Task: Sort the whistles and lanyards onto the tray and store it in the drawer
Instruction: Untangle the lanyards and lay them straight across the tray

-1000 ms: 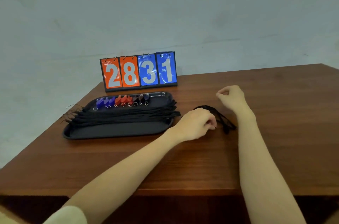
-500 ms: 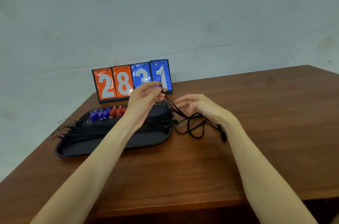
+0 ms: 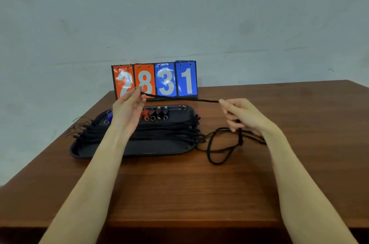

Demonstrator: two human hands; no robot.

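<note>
I see a black lanyard point(image 3: 180, 99) stretched taut between both hands, its long axis running nearly level across the middle of the frame, dipping very slightly from left to right, in front of the lower edge of the scoreboard point(image 3: 154, 80). My left hand point(image 3: 127, 110) pinches its left end between thumb and fingertips, raised above the tray point(image 3: 131, 149). My right hand point(image 3: 242, 117) pinches the other end of the taut stretch at its fingertips, and the rest of the cord passes down through the curled fingers and falls in loose loops onto the table point(image 3: 179, 187), lying just right of the tray's right end and below the right hand.

On the tray, a bundle of black lanyards point(image 3: 159, 132) lies lengthwise, left to right, their ends overhanging both short sides. Behind them, along the tray's far side, stands a row of whistles point(image 3: 153, 113) in blue, red and dark colours, each with a small metal ring toward me; the left hand hides part of the row.

The tray is dark, oblong, sitting left of centre on a brown wooden table. The scoreboard stands upright at the table's far edge, touching or just behind the tray, reading 2 8 in orange and 3 1 in blue. A plain pale grey wall point(image 3: 179, 14) fills the upper half of the frame.
</note>
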